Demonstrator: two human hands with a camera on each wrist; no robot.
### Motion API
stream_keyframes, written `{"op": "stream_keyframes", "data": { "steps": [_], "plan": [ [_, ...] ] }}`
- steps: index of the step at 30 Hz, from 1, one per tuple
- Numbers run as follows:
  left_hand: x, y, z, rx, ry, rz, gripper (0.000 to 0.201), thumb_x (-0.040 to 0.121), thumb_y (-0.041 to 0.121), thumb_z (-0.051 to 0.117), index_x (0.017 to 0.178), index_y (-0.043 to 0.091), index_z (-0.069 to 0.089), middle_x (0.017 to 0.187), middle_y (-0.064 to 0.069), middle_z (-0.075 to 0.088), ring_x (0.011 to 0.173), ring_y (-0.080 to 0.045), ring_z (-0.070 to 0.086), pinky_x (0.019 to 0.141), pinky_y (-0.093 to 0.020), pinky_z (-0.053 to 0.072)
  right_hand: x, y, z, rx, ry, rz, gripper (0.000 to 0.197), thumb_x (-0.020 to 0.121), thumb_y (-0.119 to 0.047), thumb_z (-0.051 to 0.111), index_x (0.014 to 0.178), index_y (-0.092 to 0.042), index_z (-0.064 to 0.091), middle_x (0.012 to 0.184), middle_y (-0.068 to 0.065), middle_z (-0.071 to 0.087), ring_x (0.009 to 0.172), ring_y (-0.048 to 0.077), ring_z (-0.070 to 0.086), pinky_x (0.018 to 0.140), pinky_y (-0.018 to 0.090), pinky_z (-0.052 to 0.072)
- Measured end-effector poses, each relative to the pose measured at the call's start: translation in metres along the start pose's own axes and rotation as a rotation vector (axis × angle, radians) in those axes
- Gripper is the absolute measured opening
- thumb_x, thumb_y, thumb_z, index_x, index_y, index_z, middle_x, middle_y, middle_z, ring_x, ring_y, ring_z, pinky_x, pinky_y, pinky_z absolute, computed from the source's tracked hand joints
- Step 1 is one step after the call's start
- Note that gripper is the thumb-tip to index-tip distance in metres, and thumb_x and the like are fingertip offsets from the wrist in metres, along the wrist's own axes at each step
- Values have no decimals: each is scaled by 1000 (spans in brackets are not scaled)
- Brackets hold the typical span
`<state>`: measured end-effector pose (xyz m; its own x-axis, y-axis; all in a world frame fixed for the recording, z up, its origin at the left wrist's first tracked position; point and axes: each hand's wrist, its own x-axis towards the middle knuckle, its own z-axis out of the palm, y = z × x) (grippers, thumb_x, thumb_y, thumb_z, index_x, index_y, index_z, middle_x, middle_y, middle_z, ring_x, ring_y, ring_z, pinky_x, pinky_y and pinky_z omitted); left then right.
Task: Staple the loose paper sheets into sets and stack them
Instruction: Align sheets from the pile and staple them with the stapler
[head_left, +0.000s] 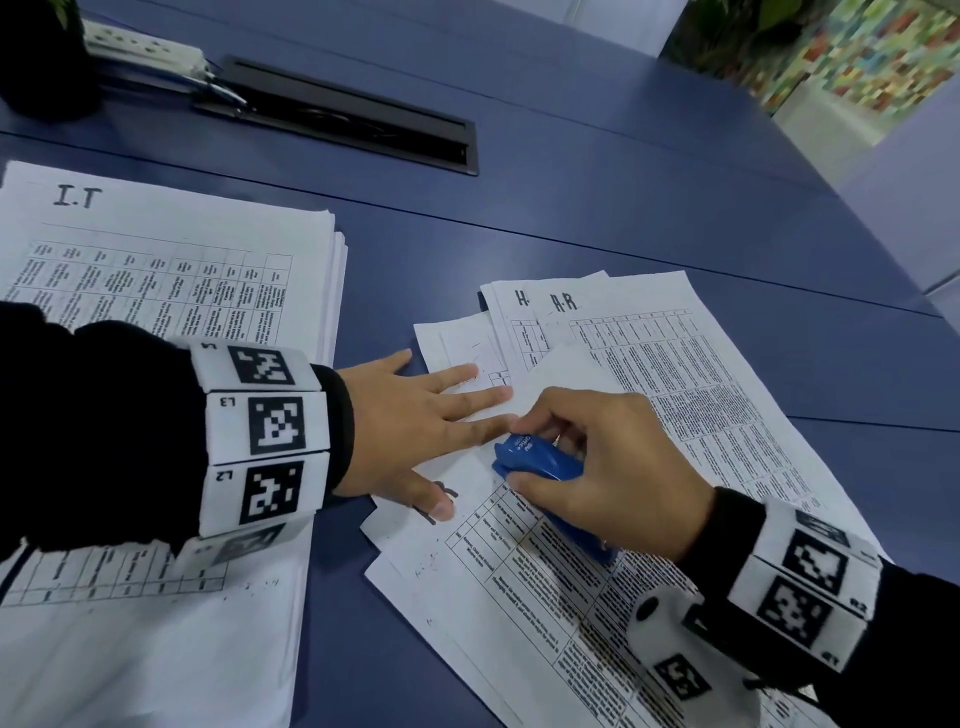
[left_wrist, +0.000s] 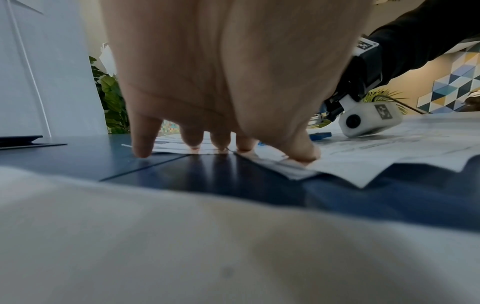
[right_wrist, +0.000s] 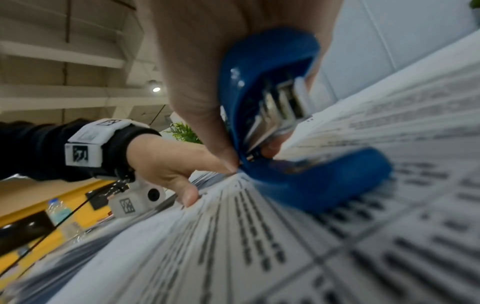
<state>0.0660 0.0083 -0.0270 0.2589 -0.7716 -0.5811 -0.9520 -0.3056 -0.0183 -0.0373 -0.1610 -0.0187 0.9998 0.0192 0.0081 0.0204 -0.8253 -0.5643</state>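
Note:
A blue stapler (head_left: 540, 460) sits at the top left corner of a printed sheet (head_left: 524, 582) in a loose spread of papers on the blue table (head_left: 623, 197). My right hand (head_left: 602, 467) grips the stapler (right_wrist: 265, 107), thumb on its near side and fingers over its top. The stapler's mouth is around the paper corner in the right wrist view. My left hand (head_left: 431, 415) lies flat with fingers spread; its fingertips (left_wrist: 221, 144) and thumb press the sheets just left of the stapler. More loose sheets (head_left: 649, 353) fan out behind.
A thick stack of papers headed "I.T" (head_left: 171, 270) lies to the left, partly under my left forearm. A black cable slot (head_left: 353, 114) and a white power strip (head_left: 140, 47) sit at the back. Bare blue table lies between the stack and the loose sheets.

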Motion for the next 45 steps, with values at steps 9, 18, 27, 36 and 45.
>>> {"op": "stream_keyframes", "data": {
  "steps": [9,18,27,36,45],
  "plan": [
    [2,0,0,22,-9,-5,86,87,69,30,143,35,-26,148,14,-36,141,-17,-27,115,-52,6,0,-1,3,-102,6,-95,21,68,-23,74,86,-19,63,77,-7,66,61,2,53,59,18,45],
    [0,0,-4,-2,-20,-3,86,87,69,33,141,39,-25,148,16,-36,141,-16,-27,117,-53,6,-3,-11,7,-464,-35,-389,19,77,-17,43,78,-6,59,69,6,53,41,25,44,32,32,39],
    [-1,2,-6,-5,-33,-11,86,87,69,34,142,38,-25,148,16,-36,141,-16,-27,116,-53,5,-5,-11,7,-539,-71,-418,25,59,-1,73,79,-4,59,73,11,56,42,26,45,32,29,37],
    [-1,2,-5,22,-27,-14,87,88,69,32,143,35,-26,149,13,-35,141,-17,-26,116,-52,7,5,-7,-1,-78,-40,-25,20,68,-21,77,83,-18,63,67,-10,61,58,0,53,56,9,39],
    [0,1,-5,27,-33,-2,91,85,71,31,141,34,-30,149,12,-37,141,-19,-27,116,-53,8,6,-9,2,-163,-32,-74,23,70,-22,73,78,-22,52,65,-12,55,54,5,46,55,18,40]
  ]
}}
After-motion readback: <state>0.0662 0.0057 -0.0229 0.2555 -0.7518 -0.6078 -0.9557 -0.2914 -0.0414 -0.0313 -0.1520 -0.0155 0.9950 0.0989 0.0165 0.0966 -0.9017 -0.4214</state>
